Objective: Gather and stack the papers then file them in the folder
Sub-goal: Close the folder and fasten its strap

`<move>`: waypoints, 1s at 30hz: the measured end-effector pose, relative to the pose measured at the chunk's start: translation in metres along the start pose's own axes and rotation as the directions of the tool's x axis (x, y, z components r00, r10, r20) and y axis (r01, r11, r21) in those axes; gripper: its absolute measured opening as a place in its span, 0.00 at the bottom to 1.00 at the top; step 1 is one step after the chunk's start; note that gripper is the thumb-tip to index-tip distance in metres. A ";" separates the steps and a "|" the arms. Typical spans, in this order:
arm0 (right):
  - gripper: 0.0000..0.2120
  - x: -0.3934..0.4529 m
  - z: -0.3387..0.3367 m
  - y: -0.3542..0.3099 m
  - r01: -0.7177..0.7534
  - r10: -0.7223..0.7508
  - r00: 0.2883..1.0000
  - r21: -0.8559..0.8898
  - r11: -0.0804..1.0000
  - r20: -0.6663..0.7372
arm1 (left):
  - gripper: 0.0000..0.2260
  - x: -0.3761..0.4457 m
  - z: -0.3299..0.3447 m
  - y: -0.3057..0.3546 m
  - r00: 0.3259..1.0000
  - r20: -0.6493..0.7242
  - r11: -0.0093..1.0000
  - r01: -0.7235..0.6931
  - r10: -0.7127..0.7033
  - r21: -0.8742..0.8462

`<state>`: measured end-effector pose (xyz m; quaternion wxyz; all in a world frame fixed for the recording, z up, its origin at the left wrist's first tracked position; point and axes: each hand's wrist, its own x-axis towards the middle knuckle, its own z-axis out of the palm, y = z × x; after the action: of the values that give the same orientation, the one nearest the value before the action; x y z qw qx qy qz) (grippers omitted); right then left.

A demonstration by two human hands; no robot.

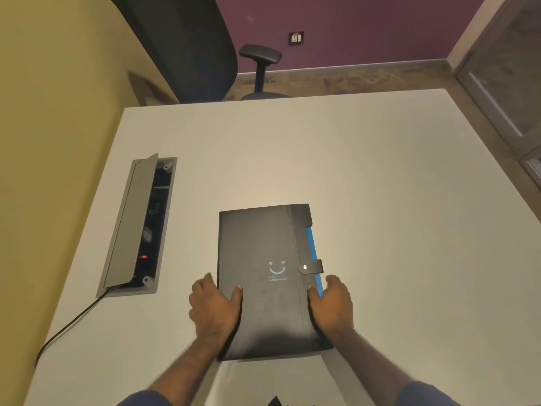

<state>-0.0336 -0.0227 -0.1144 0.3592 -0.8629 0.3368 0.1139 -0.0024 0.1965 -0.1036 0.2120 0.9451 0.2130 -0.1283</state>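
— So, where is the folder?

— A black folder (263, 276) lies closed on the white table (380, 171), its snap tab fastened and a blue edge showing along its right side. No loose papers are visible.

— And the hands?

— The left hand (215, 310) grips the folder's left edge, thumb on the cover. The right hand (332, 303) grips the right edge, beside the blue strip. A grey cable box (137, 227) sits open, well to the left.
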 end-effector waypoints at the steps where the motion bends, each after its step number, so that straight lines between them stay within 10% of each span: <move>1: 0.17 0.000 0.000 0.000 -0.001 0.001 1.000 0.031 1.000 0.004 | 0.31 -0.002 -0.001 -0.004 1.000 0.030 1.000 0.011 -0.010 -0.021; 13: 0.12 0.001 -0.005 0.011 -0.062 0.043 0.994 0.194 0.979 0.101 | 0.15 0.009 -0.010 -0.012 0.937 0.323 0.812 0.290 -0.133 -0.507; 30: 0.16 -0.018 0.013 -0.055 0.142 -0.184 0.977 0.318 0.937 0.106 | 0.21 0.036 -0.096 -0.054 0.927 0.350 0.736 0.144 0.134 -0.661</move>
<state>-0.0098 0.0233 -0.0859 0.5196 -0.8115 0.2528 0.0874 0.0195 0.2969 -0.0496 0.5767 0.7599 0.2030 -0.2207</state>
